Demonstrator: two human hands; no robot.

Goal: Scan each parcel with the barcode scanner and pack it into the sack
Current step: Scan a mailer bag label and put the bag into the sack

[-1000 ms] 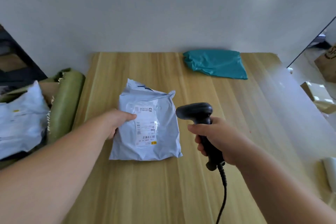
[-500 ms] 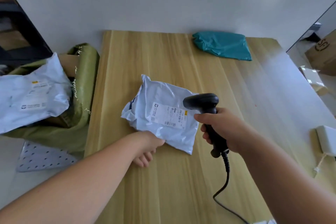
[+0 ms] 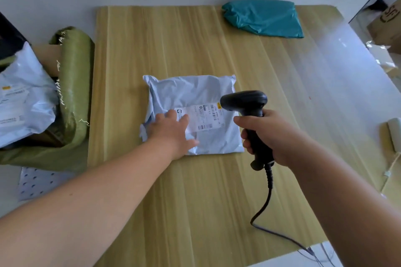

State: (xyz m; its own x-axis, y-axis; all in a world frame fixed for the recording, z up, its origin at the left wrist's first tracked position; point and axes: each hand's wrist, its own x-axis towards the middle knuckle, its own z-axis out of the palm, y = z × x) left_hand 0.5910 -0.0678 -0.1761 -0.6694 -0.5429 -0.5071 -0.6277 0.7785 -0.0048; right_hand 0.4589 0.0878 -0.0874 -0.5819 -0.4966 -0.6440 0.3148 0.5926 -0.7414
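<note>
Now left hand (image 3: pixel 173 132) atop straighter parcel (image 3: pixel 195 91)

Two bare forearms are shown, uncovered from the frame edge to the wrists. The left hand (image 3: pixel 171 134) and the right hand (image 3: pixel 275 136) are likewise bare. A small spot is seen on the left forearm.
</note>
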